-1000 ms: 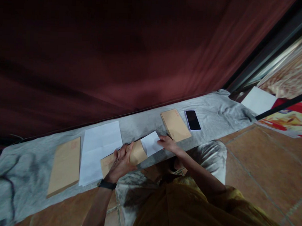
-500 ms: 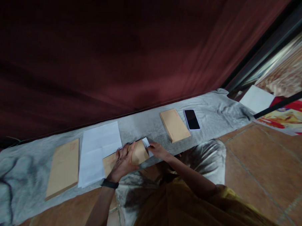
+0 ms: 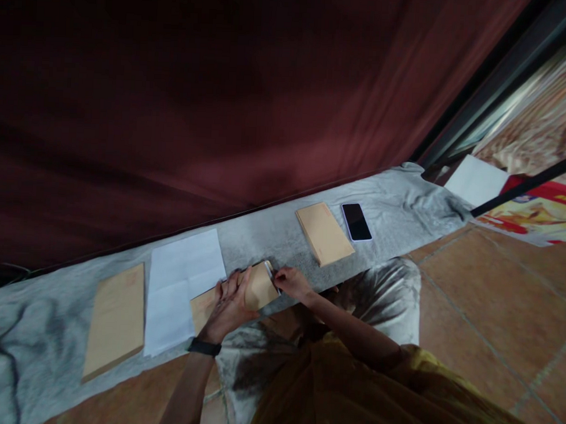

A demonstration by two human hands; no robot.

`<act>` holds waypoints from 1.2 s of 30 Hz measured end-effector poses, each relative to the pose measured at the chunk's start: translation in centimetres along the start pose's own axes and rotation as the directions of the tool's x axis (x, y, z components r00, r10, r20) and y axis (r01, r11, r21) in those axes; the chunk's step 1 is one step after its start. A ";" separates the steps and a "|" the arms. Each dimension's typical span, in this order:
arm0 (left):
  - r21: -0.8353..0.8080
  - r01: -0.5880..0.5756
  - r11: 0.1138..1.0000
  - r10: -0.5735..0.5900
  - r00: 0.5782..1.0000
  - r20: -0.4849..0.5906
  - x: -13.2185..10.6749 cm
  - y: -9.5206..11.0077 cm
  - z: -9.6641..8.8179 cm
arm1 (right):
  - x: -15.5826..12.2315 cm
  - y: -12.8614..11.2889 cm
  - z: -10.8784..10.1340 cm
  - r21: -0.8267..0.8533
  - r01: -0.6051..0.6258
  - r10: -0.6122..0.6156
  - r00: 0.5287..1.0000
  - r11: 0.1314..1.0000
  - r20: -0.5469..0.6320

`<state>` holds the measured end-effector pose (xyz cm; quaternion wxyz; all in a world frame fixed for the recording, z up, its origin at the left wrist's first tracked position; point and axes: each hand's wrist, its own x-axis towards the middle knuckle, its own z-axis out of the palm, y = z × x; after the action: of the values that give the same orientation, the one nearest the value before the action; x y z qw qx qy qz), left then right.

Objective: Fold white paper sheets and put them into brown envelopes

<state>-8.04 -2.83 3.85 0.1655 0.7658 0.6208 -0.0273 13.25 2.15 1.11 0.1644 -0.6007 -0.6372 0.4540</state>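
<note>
My left hand [image 3: 229, 302] is closed around a brown paper envelope [image 3: 262, 287], thumb on the near side and fingers over the far edge. The envelope's mouth faces right, and a thin white strip of folded paper [image 3: 268, 267] shows inside it. At that mouth is my right hand [image 3: 293, 284], its fingers pinched together against the paper's end. Left of the envelope lie white paper sheets [image 3: 178, 295], partly under its left end. Farther left is a stack of brown envelopes [image 3: 116, 320].
A smaller pile of brown envelopes [image 3: 325, 234] lies to the right, beside a phone [image 3: 356, 221] with a dark screen. Everything rests on a grey cloth [image 3: 258, 236] along a dark red curtain [image 3: 267, 142]. A colourful printed box or bag [image 3: 540, 214] is at far right.
My right hand has pushed the white paper deeper into the envelope, so less of it sticks out. My left hand keeps its hold. The view has shifted slightly.
</note>
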 end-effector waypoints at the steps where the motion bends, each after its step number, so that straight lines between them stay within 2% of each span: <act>1: -0.006 -0.005 1.000 0.005 1.000 0.001 0.0 0.1 -0.1 | 0.0 -0.1 0.1 -0.008 -0.007 0.007 1.000 1.000 -0.001; 11: -0.020 -0.011 1.000 0.011 1.000 0.002 0.3 -0.2 0.4 | -0.1 -1.0 -0.2 -0.030 -0.016 0.017 0.999 0.999 0.041; 14: -0.016 -0.042 0.999 0.041 0.999 -0.027 0.3 -0.4 0.6 | -0.1 -1.2 -0.7 -0.006 -0.026 0.026 0.995 1.000 0.093; 25: 0.007 -0.023 1.000 0.023 1.000 0.016 0.5 -0.3 0.5 | 0.2 -1.3 -1.6 0.159 -0.143 0.091 0.951 0.977 0.295; 30: 0.005 -0.029 1.000 0.029 1.000 0.011 0.5 -0.5 0.8 | 0.3 -0.8 -1.1 0.263 -0.193 0.111 0.949 0.945 0.296; 36: -0.008 -0.030 1.000 0.030 0.999 0.042 0.5 -0.6 0.9 | 0.2 0.0 -0.3 0.309 -0.191 0.110 0.959 0.932 0.263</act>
<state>-8.33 -2.53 2.81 0.1819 0.7736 0.6057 -0.0383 13.41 2.49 1.23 0.1490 -0.5522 -0.5187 0.6354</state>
